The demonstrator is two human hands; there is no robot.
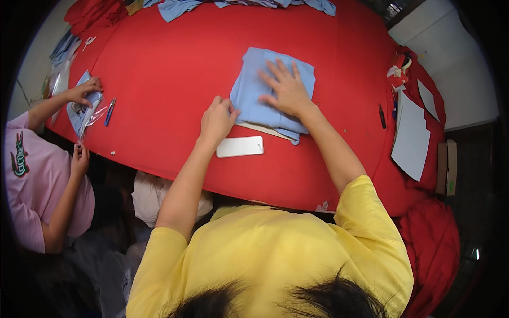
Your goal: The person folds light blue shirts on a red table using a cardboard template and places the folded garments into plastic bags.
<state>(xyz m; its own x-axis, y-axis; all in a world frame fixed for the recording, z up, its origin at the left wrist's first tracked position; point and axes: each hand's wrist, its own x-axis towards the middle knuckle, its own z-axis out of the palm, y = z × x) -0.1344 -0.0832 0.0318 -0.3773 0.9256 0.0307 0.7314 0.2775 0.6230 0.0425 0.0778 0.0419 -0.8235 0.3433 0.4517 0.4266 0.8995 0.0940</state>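
A light blue folded cloth garment (248, 79) lies on the red-covered table in front of me. My right hand (288, 89) rests on top of it, palm down with fingers spread, slightly blurred. At the garment's near left corner, my left hand (218, 119) is closed, with thumb and fingertips pinching its edge. Beneath the near side of the cloth, a strip of pale flat sheet (262, 129) sticks out. A white rectangular slab (239, 147) lies just nearer to me, beside my left wrist.
To the left, a co-worker in a pink shirt (50, 185) handles a blue piece in clear plastic (85, 108). Blue-handled snips (110, 112) lie nearby. White sheets (411, 138) and a dark slim tool (382, 116) are at right. Blue garments (183, 8) line the far edge.
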